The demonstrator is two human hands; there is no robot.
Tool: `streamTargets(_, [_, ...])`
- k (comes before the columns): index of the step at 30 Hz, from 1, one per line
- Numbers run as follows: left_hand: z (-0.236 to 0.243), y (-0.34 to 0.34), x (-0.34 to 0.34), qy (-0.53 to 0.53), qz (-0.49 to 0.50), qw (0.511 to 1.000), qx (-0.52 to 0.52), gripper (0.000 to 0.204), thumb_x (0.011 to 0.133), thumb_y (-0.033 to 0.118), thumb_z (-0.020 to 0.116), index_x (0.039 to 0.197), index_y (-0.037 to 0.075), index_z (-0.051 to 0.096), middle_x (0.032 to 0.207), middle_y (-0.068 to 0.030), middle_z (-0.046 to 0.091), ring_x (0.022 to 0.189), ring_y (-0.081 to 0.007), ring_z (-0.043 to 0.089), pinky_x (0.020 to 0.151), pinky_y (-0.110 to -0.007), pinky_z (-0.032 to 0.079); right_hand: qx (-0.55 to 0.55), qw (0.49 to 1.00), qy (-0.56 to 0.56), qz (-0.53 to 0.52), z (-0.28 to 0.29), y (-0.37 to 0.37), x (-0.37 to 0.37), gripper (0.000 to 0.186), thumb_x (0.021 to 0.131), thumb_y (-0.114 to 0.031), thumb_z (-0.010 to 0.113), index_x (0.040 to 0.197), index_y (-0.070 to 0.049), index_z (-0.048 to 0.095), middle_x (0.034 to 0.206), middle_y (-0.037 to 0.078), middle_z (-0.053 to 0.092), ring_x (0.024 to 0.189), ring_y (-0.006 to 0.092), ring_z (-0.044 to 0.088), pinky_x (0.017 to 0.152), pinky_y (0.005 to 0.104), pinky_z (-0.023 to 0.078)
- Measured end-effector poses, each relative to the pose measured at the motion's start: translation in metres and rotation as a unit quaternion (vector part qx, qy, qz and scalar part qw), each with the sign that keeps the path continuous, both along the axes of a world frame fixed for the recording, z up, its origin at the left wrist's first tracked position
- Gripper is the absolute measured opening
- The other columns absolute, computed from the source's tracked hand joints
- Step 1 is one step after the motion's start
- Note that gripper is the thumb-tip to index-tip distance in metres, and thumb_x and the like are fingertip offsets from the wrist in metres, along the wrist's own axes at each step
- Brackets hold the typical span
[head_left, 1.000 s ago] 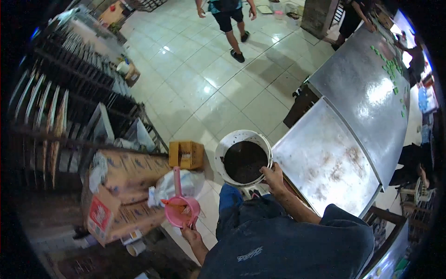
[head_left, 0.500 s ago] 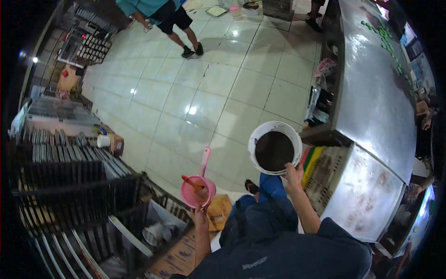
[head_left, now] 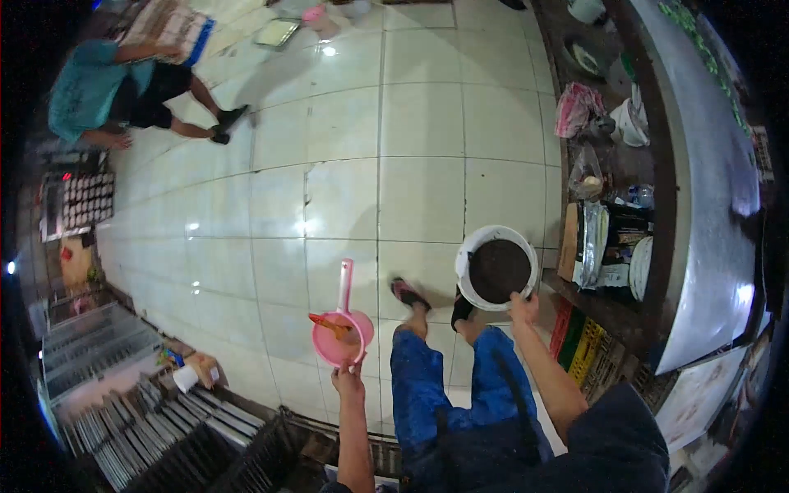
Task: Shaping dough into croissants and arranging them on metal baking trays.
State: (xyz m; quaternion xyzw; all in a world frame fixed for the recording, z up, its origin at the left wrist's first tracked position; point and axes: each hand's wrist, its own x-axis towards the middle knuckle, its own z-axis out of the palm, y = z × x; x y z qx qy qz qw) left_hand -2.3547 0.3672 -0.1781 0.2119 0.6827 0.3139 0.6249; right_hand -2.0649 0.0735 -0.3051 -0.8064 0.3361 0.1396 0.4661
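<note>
My left hand [head_left: 348,374] grips the rim of a pink plastic dipper [head_left: 327,348], its long handle pointing up and away from me. An orange-handled tool [head_left: 325,322] rests in the dipper, in some pale liquid or residue. My right hand [head_left: 523,306] is closed on the near rim of a white bucket [head_left: 463,275], which has a dark brown, thick-looking substance [head_left: 499,267] inside. Both containers are held apart over the tiled floor, above my legs and feet.
A steel worktable [head_left: 707,246] with cluttered shelves beneath runs along the right, beside stacked crates [head_left: 585,353]. Racks of metal trays [head_left: 156,427] line the lower left. A co-worker [head_left: 107,94] in teal is at the upper left. A tray and pink tub [head_left: 316,23] sit at the back.
I have moved forward and turned rightward, carrying both containers; the boxes and racks slid left and back, and the shelves under the worktable came into view. The co-worker appears farther left.
</note>
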Motion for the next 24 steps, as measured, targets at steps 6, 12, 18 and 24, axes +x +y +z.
streamTargets(6, [-0.164,0.162,0.080,-0.013,-0.066,0.997,-0.030,0.032,0.087,0.001,0.058,0.115,-0.007,0.045,0.113,-0.0173,0.053,0.100,-0.0338,0.058,0.087,-0.043,0.056,0.153,0.975,0.122,-0.105,-0.095,0.167,0.071,0.062,0.076,-0.006,0.066,0.132,-0.007,0.039,0.118,0.016,0.056,0.105,0.0307,0.058,0.079,0.0431,0.055])
streamTargets(12, [-0.326,0.282,0.221,-0.023,-0.057,0.994,-0.092,0.034,0.087,0.003,0.059,0.118,-0.002,0.046,0.115,-0.0153,0.052,0.101,-0.0337,0.058,0.086,-0.042,0.056,0.214,0.960,0.151,-0.096,-0.224,0.317,0.150,0.062,0.078,-0.009,0.066,0.131,-0.007,0.035,0.127,0.013,0.048,0.111,0.0306,0.053,0.083,0.0457,0.054])
streamTargets(18, [-0.429,0.370,0.306,-0.056,-0.014,0.994,-0.095,0.034,0.085,-0.002,0.057,0.118,-0.004,0.046,0.115,-0.0158,0.052,0.102,-0.0348,0.058,0.085,-0.044,0.058,0.424,0.900,0.093,-0.043,-0.281,0.523,0.261,0.068,0.083,-0.023,0.072,0.131,-0.006,0.026,0.135,0.015,0.042,0.118,0.0296,0.050,0.101,0.0472,0.043])
streamTargets(24, [-0.517,0.433,0.380,-0.069,-0.058,0.996,-0.026,0.028,0.088,-0.001,0.046,0.115,-0.011,0.047,0.114,-0.0177,0.055,0.102,-0.0358,0.060,0.088,-0.040,0.057,0.368,0.929,-0.028,0.014,-0.269,0.553,0.304,0.038,0.086,-0.019,0.070,0.111,-0.007,0.044,0.106,0.009,0.054,0.096,0.0186,0.058,0.089,0.0336,0.049])
